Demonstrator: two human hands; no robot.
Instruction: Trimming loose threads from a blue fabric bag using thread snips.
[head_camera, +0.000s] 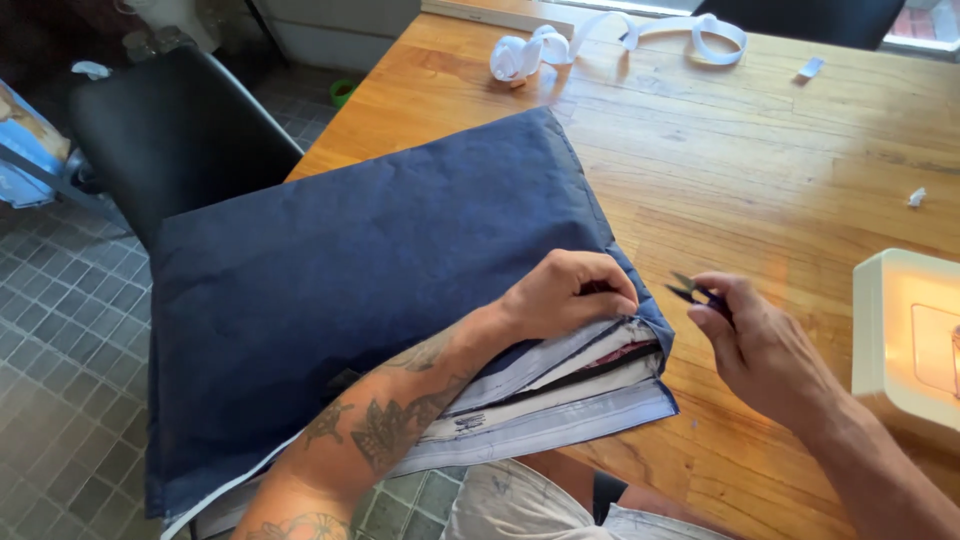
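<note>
Head view: left hand (570, 292) is pinching the navy fabric (370, 270) edge; right hand (760, 345) is gripping thread snips (690, 290). Advise keeping the edge taut and snipping close.

Left hand (570, 292) curled into a loose fist, knuckles up, arm with tattoos reaching in from below. Right hand (765, 345) pinching, fingers bent, thumb on top.

My left hand (570, 295) is pressing matt navy cloth (370, 270), finely woven and creased; my right hand (760, 345) is gripping small metal snips (690, 290). The wooden table (760, 170) is showing a smooth satin sheen.
</note>
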